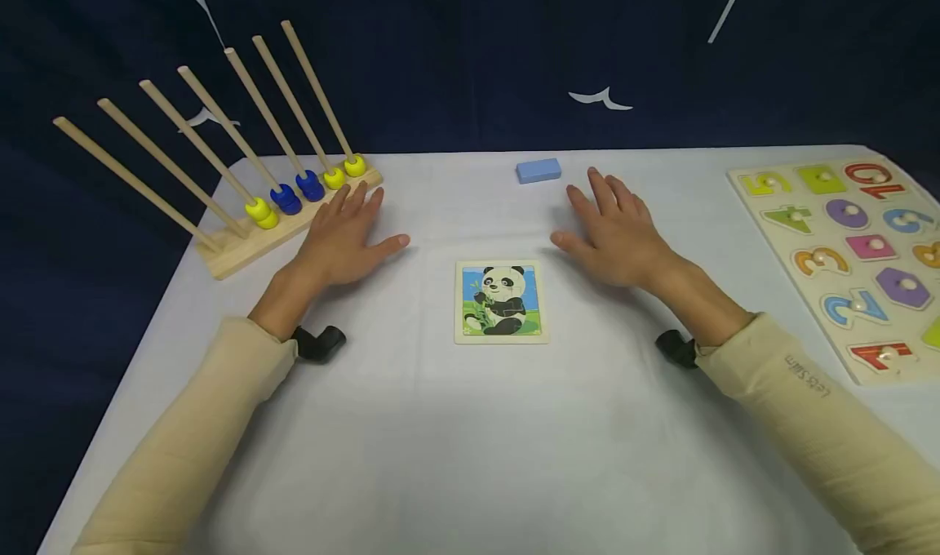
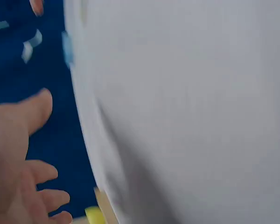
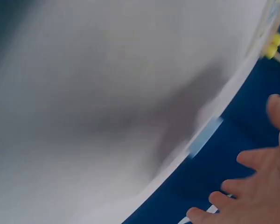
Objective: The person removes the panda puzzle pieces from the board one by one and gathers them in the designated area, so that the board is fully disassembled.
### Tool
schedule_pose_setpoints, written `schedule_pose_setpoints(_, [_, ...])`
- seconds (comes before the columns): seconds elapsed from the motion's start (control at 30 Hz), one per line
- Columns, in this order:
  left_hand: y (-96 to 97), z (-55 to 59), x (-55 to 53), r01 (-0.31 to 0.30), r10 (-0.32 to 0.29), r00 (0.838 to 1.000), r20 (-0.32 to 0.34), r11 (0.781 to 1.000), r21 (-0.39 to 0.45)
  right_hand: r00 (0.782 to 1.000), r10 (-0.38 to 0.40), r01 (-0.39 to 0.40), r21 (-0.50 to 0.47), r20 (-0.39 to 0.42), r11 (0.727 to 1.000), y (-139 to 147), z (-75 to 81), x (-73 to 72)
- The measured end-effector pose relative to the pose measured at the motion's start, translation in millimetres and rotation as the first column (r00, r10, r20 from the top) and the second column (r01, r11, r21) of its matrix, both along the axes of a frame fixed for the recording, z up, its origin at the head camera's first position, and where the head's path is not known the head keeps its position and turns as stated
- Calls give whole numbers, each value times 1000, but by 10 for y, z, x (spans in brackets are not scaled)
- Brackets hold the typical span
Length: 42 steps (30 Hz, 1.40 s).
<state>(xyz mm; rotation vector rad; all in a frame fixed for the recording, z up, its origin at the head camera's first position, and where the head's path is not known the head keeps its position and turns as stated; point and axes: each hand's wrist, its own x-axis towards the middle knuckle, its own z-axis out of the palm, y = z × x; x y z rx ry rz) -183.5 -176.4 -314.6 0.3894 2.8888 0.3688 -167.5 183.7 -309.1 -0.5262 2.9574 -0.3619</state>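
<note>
A square panda puzzle [image 1: 502, 302] lies flat on the white table, between and a little nearer than the two hands. My left hand [image 1: 339, 241], palm down with fingers spread, is held beside the wooden bead rack [image 1: 250, 249]; its fingertips overlap the rack's near edge in the head view. My right hand [image 1: 615, 233] is likewise spread, palm down, to the right of the puzzle. Past its fingertips lies a blue block [image 1: 538, 170]. Neither hand holds anything. In the wrist views the left thumb [image 2: 39, 109] and right fingers [image 3: 242, 186] are extended.
The rack carries tall pegs, some with yellow beads [image 1: 262, 213] and blue beads [image 1: 286, 199] at the base. At the right edge lies a number and shape board [image 1: 830, 269] with knobbed pieces. A dark blue curtain [image 1: 470, 65] hangs behind the white table [image 1: 441, 457].
</note>
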Motion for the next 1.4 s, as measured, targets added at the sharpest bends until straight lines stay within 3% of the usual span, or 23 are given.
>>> schedule_pose_setpoints(0.1, [142, 22, 212, 17, -13, 1000, -26, 982, 187, 999, 15, -20, -114, -47, 993, -170, 43, 101])
schedule_pose_setpoints(0.23, [370, 1, 541, 41, -45, 999, 2, 927, 372, 998, 57, -52, -263, 10, 963, -431, 70, 217])
schedule_pose_setpoints(0.33, [507, -40, 724, 76, -94, 995, 24, 912, 402, 988, 125, -88, -335, 90, 938, -592, 61, 268])
schedule_pose_setpoints(0.47, [623, -83, 862, 159, -175, 985, 15, 926, 341, 967, 200, -130, -368, 157, 921, -741, 18, 273])
schedule_pose_setpoints(0.7, [672, -134, 897, 251, -255, 967, -12, 942, 224, 940, 267, -197, -304, 211, 932, -883, -30, 202])
schedule_pose_setpoints(0.97, [688, -118, 879, 295, -299, 954, 15, 946, 133, 939, 273, -215, -263, 210, 941, -916, -56, 192])
schedule_pose_setpoints(1.23, [690, -86, 883, 328, -330, 944, 27, 943, 52, 938, 237, -169, -261, 253, 950, -938, -63, 175])
schedule_pose_setpoints(1.4, [684, -78, 875, 340, -341, 940, 18, 940, 39, 939, 240, -172, -270, 247, 947, -947, -58, 168])
